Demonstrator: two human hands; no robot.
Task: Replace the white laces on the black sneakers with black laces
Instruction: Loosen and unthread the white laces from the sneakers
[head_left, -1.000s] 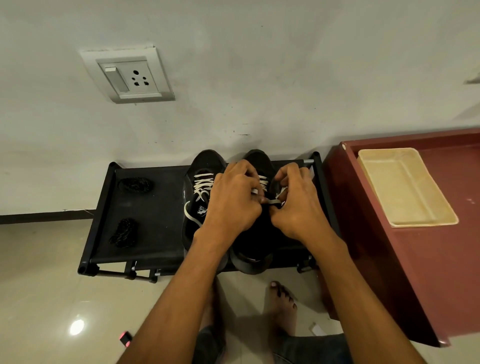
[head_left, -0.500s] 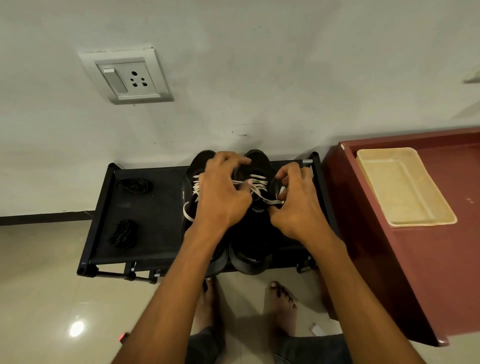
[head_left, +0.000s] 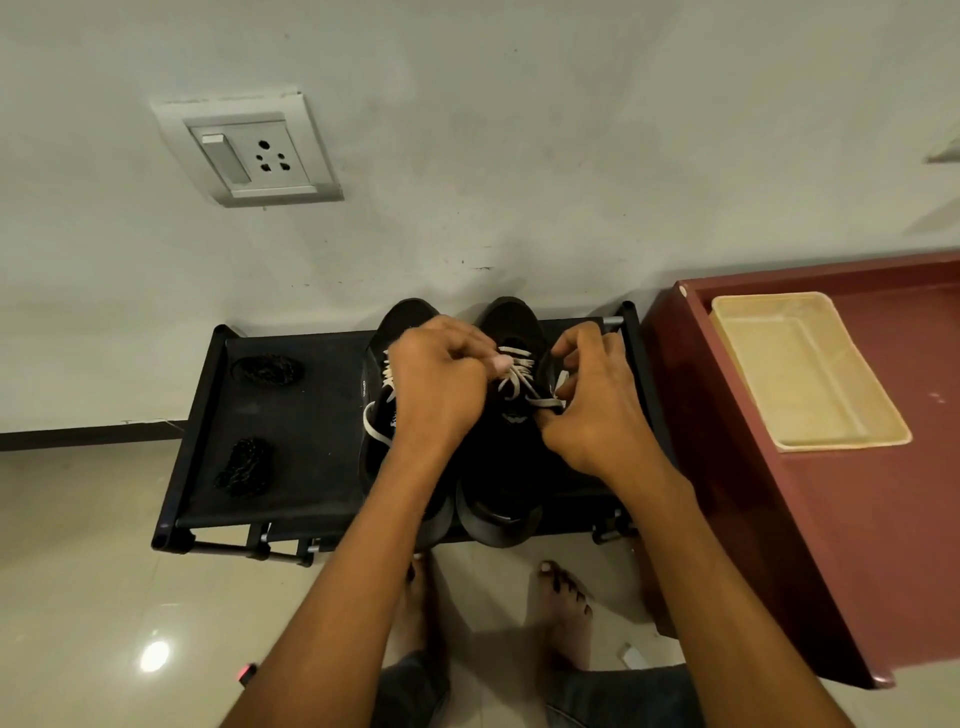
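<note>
Two black sneakers stand side by side on a black rack (head_left: 291, 415), toes toward the wall. The right sneaker (head_left: 498, 467) has a loosened white lace (head_left: 517, 382) across its tongue. My left hand (head_left: 441, 389) pinches that lace near the upper eyelets and partly hides the left sneaker (head_left: 405, 317), whose white lace (head_left: 375, 431) loops out at its side. My right hand (head_left: 592, 410) pinches the lace's other end at the right sneaker's right edge. Two bundles of black lace lie on the rack's left part, one (head_left: 267, 369) far and one (head_left: 245, 466) near.
A dark red cabinet (head_left: 857, 519) stands right of the rack, with a cream tray (head_left: 802, 369) on top. A wall socket (head_left: 249, 153) is on the grey wall behind. My bare feet (head_left: 563, 608) stand on the glossy tiled floor in front of the rack.
My left hand has moved up and left from the middle of the right sneaker, drawing the white lace out with it. The right hand has stayed at the sneaker's right side.
</note>
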